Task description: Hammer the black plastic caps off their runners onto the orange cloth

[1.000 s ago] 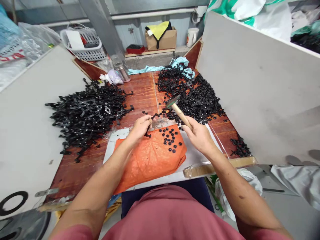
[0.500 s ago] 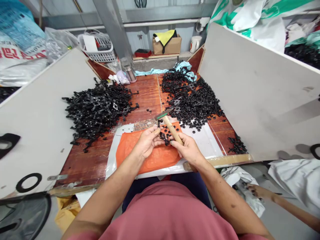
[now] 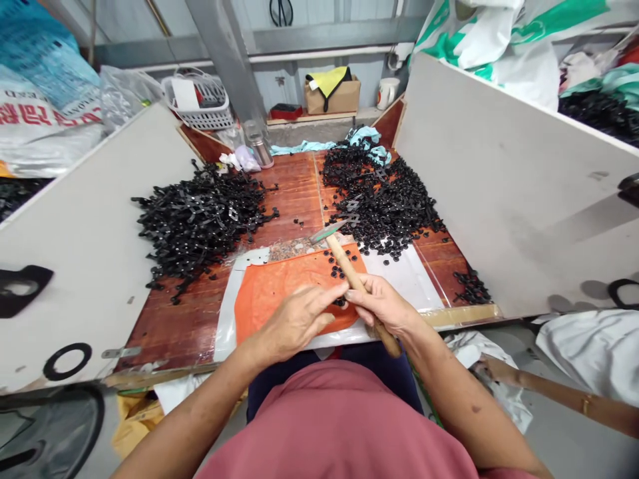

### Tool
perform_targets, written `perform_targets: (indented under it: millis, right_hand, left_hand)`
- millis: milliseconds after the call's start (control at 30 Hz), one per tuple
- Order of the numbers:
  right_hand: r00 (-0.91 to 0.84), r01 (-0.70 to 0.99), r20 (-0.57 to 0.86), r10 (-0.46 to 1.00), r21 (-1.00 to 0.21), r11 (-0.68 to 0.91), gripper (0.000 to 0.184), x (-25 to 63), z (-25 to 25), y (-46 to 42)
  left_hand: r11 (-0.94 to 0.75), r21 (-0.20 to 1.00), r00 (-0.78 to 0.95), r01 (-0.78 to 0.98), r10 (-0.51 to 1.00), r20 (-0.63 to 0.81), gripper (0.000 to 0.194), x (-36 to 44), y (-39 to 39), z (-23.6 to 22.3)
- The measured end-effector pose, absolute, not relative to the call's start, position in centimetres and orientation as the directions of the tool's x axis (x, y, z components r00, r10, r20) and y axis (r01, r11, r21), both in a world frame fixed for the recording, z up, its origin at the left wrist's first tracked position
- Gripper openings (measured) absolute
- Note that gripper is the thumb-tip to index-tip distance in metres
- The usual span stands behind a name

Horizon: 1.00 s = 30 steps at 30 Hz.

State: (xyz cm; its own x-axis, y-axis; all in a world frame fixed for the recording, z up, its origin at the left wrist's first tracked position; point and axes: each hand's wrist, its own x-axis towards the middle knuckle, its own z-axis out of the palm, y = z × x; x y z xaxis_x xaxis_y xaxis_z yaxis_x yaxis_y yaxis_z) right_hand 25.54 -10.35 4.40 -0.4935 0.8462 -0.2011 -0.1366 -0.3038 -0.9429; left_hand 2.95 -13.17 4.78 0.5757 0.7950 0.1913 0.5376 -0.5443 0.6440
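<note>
My right hand (image 3: pixel 383 307) is closed around the wooden handle of a small hammer (image 3: pixel 344 263), whose metal head (image 3: pixel 327 231) points away over the orange cloth (image 3: pixel 279 289). My left hand (image 3: pixel 295 322) reaches across to the right hand, its index finger touching the handle. Finger and thumb pinch a small black part (image 3: pixel 341 303) between the two hands. Several small black round pieces (image 3: pixel 339 268) lie on the cloth's far right corner. The cloth rests on a white sheet (image 3: pixel 414 276) on the red wooden table (image 3: pixel 294 193).
Heaps of black plastic strips lie to the left (image 3: pixel 200 216) and right (image 3: pixel 387 199). White boards (image 3: pixel 84 233) (image 3: pixel 509 179) wall both sides. A metal flask (image 3: pixel 259 150), basket (image 3: pixel 197 100), cardboard box (image 3: pixel 332 93) and mug (image 3: pixel 387 92) stand at the back. Another person's arm (image 3: pixel 549 392) shows at lower right.
Both hands have drawn back toward my body, to the cloth's near edge. The hammer came down from its raised position. The black strip the left hand held is out of sight.
</note>
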Motion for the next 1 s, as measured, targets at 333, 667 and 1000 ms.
perform_targets:
  millis: [333,667,1000]
  right_hand:
    - [-0.15,-0.073,-0.231,0.961,-0.967,-0.244,0.049,29.1,0.6,-11.7]
    - [-0.008,-0.067,-0.286,0.958,-0.956,-0.286,0.055,32.6,-2.5,-13.2]
    - [-0.069,-0.02,-0.184,0.981,-0.982,-0.185,0.036,28.0,0.9,-10.6]
  left_hand:
    - [-0.154,0.672,0.178,0.724,0.983,0.033,0.04,1.8,-7.6,3.2]
    - [-0.101,0.649,0.161,0.754,0.986,-0.035,0.031,3.5,-0.1,1.9]
    - [-0.183,0.847,0.37,0.5,0.929,-0.018,0.027,5.3,-5.1,3.7]
